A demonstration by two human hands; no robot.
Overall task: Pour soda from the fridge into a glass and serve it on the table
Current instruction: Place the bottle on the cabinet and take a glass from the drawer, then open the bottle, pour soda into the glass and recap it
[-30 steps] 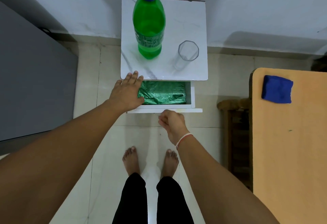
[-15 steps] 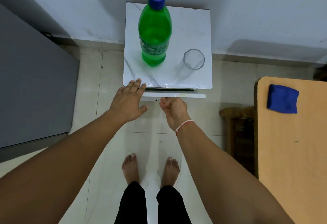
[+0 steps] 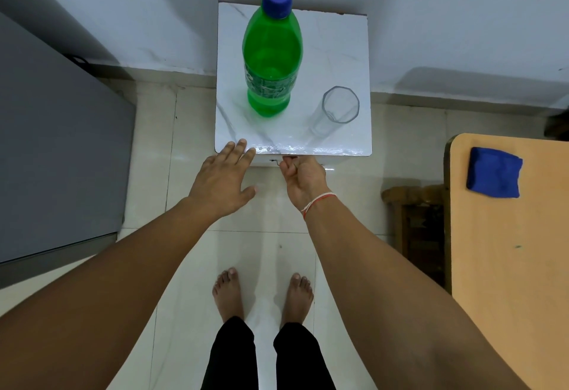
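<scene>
One soda bottle [image 3: 272,51] and one glass [image 3: 338,109] (empty) are seen on the bench [image 3: 335,42]; the left hand [image 3: 224,178] is spread flat, fingertips touching its edge, while the right hand [image 3: 303,174] is curled, apparently pinching something small.

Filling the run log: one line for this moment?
drawer: shut | left hand: flat on stand edge | right hand: at handle | bottle: capped | glass: empty

Both arms reach forward and down, nearly straight. The left hand [image 3: 222,178] is flat and open, palm down, fingers together and stretched, thumb out to the side. The right hand [image 3: 303,175] is curled into a loose fist, fingers bent inward, with a red and white thread around the wrist. The bare feet stand side by side below.
</scene>
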